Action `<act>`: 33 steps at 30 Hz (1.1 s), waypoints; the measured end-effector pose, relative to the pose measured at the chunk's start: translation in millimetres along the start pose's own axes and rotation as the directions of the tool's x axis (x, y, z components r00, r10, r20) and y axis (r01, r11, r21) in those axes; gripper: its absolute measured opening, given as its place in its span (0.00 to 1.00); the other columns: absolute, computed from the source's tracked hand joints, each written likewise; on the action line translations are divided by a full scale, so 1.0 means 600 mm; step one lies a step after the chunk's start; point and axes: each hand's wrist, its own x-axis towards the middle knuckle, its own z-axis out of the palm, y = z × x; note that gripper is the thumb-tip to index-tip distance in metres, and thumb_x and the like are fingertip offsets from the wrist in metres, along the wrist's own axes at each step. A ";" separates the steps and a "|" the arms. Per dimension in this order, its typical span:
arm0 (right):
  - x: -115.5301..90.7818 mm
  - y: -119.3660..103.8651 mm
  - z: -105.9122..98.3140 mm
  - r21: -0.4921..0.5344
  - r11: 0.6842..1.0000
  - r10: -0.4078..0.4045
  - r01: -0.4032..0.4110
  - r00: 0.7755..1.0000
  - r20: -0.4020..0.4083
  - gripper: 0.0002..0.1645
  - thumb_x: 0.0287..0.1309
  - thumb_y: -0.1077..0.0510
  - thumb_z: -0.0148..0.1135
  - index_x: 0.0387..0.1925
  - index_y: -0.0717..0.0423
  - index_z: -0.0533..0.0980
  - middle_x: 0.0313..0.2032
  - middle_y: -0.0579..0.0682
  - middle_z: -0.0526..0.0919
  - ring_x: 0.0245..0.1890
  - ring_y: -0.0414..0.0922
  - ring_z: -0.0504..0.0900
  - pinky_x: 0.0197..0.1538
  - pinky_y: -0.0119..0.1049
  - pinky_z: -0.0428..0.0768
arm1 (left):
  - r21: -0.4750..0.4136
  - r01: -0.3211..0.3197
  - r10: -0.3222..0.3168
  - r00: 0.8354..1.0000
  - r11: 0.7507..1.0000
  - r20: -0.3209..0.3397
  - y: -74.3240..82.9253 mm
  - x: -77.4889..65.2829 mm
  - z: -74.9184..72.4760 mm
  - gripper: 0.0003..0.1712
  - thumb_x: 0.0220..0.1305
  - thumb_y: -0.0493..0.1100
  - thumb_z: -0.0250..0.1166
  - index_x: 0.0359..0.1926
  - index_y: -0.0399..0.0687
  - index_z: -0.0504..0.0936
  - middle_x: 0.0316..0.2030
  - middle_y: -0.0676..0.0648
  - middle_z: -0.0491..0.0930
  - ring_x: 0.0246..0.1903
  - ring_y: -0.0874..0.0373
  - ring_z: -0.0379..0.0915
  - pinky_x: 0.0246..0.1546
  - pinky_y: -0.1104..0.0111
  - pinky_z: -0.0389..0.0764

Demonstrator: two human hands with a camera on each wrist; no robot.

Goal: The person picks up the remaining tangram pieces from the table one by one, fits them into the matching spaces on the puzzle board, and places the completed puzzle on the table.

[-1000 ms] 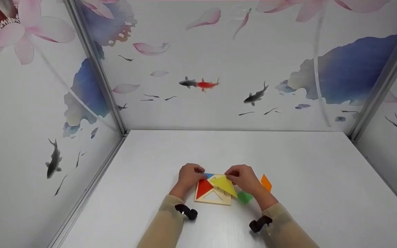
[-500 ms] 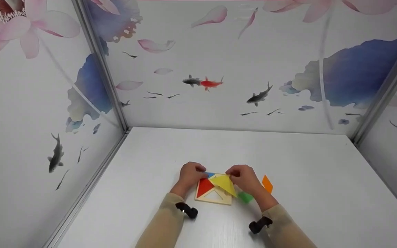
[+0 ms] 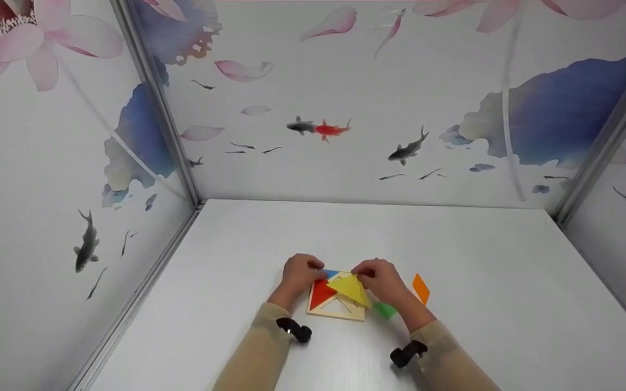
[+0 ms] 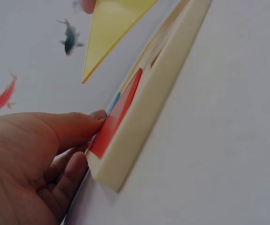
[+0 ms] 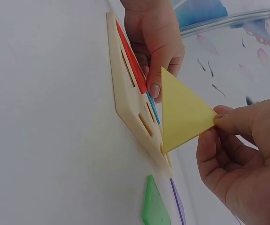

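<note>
My right hand (image 3: 382, 281) pinches a yellow triangle (image 5: 184, 112) by one corner, between thumb and fingers. The triangle is tilted over a wooden tangram board (image 4: 139, 136), and in the right wrist view its surface stands close to the board's slots. My left hand (image 3: 301, 273) grips the board's far left corner, thumb on top and other fingers curled at the side. A red triangle (image 3: 320, 296) lies in the board's left part. Beside the left thumb, a blue piece (image 3: 332, 273) fills part of the far side.
To the right of the board, a green piece (image 3: 385, 310) lies partly behind my right forearm. Farther right is an orange parallelogram (image 3: 421, 289). A thin purple piece (image 5: 178, 201) shows beside the green one in the right wrist view. White printed walls (image 3: 367, 179) enclose the white table (image 3: 248, 233).
My right hand has shifted slightly left with the yellow triangle, which covers a little more of the board. My left hand keeps its place at the corner.
</note>
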 end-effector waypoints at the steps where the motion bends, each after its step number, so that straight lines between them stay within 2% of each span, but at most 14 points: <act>1: -0.001 0.000 0.002 -0.001 1.000 -0.005 0.005 1.000 0.003 0.11 0.73 0.66 0.63 0.49 0.57 0.87 0.45 0.51 0.85 0.40 0.45 0.83 0.52 0.40 0.88 | -0.004 -0.006 0.006 1.000 1.000 -0.001 -0.001 0.000 0.000 0.09 0.61 0.47 0.78 0.42 0.54 0.92 0.40 0.53 0.87 0.43 0.56 0.78 0.55 0.58 0.83; 5: -0.003 0.000 0.008 -0.001 1.000 -0.027 0.027 1.000 0.006 0.10 0.73 0.66 0.63 0.48 0.58 0.87 0.45 0.51 0.86 0.39 0.44 0.83 0.51 0.40 0.88 | -0.013 -0.026 0.026 1.000 1.000 -0.007 -0.005 -0.001 0.000 0.09 0.60 0.47 0.79 0.41 0.53 0.93 0.38 0.53 0.87 0.42 0.57 0.79 0.54 0.59 0.83; 14: -0.004 0.003 0.013 -0.040 0.995 -0.086 0.088 0.995 0.052 0.10 0.72 0.66 0.64 0.48 0.58 0.88 0.44 0.50 0.88 0.39 0.44 0.81 0.49 0.35 0.86 | -0.018 0.008 -0.008 1.000 1.000 0.001 0.000 0.001 0.001 0.09 0.61 0.46 0.79 0.41 0.53 0.93 0.39 0.53 0.87 0.43 0.56 0.79 0.55 0.58 0.83; 20: -0.006 0.001 0.018 -0.047 0.995 -0.081 0.085 0.993 0.085 0.11 0.67 0.68 0.66 0.48 0.56 0.88 0.39 0.49 0.86 0.38 0.45 0.79 0.46 0.33 0.83 | -0.020 0.024 -0.023 1.000 1.000 0.008 0.002 -0.001 0.000 0.08 0.62 0.46 0.78 0.42 0.53 0.92 0.40 0.53 0.86 0.44 0.56 0.78 0.56 0.59 0.83; 28: -0.011 -0.004 0.022 -0.047 0.994 -0.089 0.094 0.990 0.105 0.13 0.66 0.67 0.66 0.50 0.58 0.87 0.39 0.49 0.85 0.39 0.46 0.79 0.47 0.34 0.83 | -0.022 0.051 -0.050 0.999 0.998 0.017 0.005 -0.003 -0.001 0.09 0.63 0.46 0.78 0.44 0.54 0.92 0.42 0.52 0.86 0.45 0.55 0.78 0.58 0.58 0.84; 33: -0.013 -0.008 0.026 -0.056 0.992 -0.103 0.109 0.990 0.097 0.12 0.66 0.66 0.66 0.48 0.57 0.88 0.39 0.53 0.85 0.39 0.46 0.78 0.47 0.36 0.83 | 0.009 0.015 -0.015 1.000 1.000 -0.001 0.002 -0.001 0.000 0.09 0.62 0.46 0.78 0.42 0.54 0.93 0.40 0.52 0.87 0.43 0.55 0.78 0.56 0.59 0.83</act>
